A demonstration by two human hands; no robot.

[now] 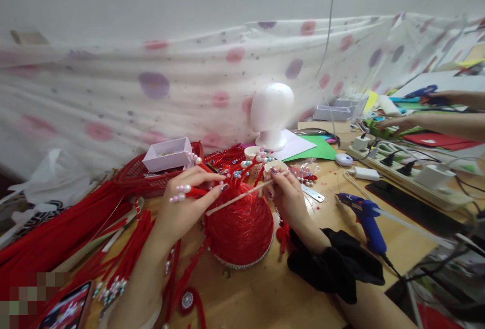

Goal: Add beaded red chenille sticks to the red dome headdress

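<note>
A red, dome-shaped headpiece point(240, 228) with a beaded lower edge sits on the table in front of me. Red strands tipped with pearly beads point(242, 170) rise from its top. My left hand point(189, 195) is at its upper left, thumb and forefinger closed around a red beaded strand point(196, 192); the exact contact is partly hidden. Between the fingers of my right hand point(286, 190) is one end of a thin pale strip point(238, 198), which slants down leftward across the headpiece. A black scrunchie point(337, 261) circles my right wrist.
Right of me lie a blue glue gun point(364, 218), a power strip point(413, 175) and a black phone point(417, 210). Behind stands a white foam head point(272, 111). A red basket point(151, 186) and red tassels point(127, 258) are left. Another person's hands point(401, 124) work far right.
</note>
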